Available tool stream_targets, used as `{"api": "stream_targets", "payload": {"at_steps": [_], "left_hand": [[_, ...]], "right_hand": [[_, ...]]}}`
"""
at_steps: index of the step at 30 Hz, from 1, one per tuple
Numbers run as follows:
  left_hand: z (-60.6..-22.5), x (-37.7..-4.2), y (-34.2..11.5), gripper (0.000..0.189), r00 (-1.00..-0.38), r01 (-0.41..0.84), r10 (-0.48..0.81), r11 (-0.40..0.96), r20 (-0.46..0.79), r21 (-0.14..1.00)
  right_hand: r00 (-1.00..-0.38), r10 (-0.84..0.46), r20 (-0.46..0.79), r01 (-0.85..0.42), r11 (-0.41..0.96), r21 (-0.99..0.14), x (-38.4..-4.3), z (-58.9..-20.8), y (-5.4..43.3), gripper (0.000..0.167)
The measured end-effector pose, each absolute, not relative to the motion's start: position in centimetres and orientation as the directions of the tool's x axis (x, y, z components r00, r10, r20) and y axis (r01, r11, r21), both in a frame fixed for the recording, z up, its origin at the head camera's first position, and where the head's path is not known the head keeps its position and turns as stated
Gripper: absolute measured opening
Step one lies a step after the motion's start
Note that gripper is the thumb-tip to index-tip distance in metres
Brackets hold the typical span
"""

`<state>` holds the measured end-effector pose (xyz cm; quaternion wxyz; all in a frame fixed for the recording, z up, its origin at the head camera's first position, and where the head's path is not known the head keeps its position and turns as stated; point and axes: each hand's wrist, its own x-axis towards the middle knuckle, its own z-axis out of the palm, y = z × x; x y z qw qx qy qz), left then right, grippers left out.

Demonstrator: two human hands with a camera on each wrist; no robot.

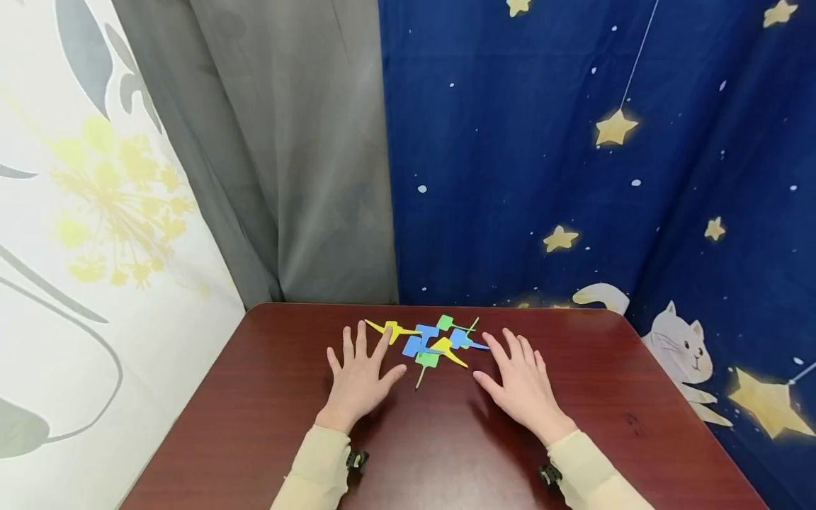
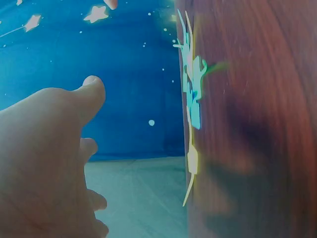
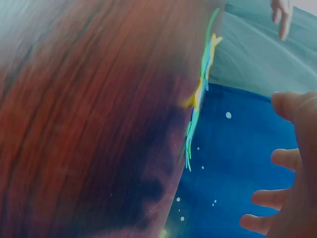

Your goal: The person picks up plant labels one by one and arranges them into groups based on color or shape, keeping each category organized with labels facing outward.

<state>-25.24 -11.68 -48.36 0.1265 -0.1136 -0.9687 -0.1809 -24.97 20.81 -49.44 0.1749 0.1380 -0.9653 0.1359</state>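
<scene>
Tags: small pile of blue, green, yellow plastic pieces on table, far centre, between both hands. Left hand: flat on table, fingers spread wide, holding nothing; index fingertip at yellow tag. Right hand: flat, fingers spread, empty, just beside pile.

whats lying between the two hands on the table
A small heap of yellow, blue and green plastic tags lies between the left hand and right hand, clearest in the head view.
</scene>
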Motion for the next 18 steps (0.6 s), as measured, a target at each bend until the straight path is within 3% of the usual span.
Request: {"api": "stream_targets", "payload": {"at_steps": [9, 18], "left_hand": [[-47.3, -27.5, -13.5, 0.077, -0.936, 0.307, 0.245, 0.920, 0.253, 0.245], [-47.9, -30.5, -15.6, 0.071, -0.918, 0.371, 0.325, 0.905, 0.226, 0.208]], "right_hand": [[-0.886, -0.320, 0.337, -0.384, 0.912, -0.144, -26.1, -49.0, 20.9, 0.080], [-0.849, -0.451, 0.274, -0.467, 0.884, 0.009, -25.8, -49.6, 20.9, 0.078]]}}
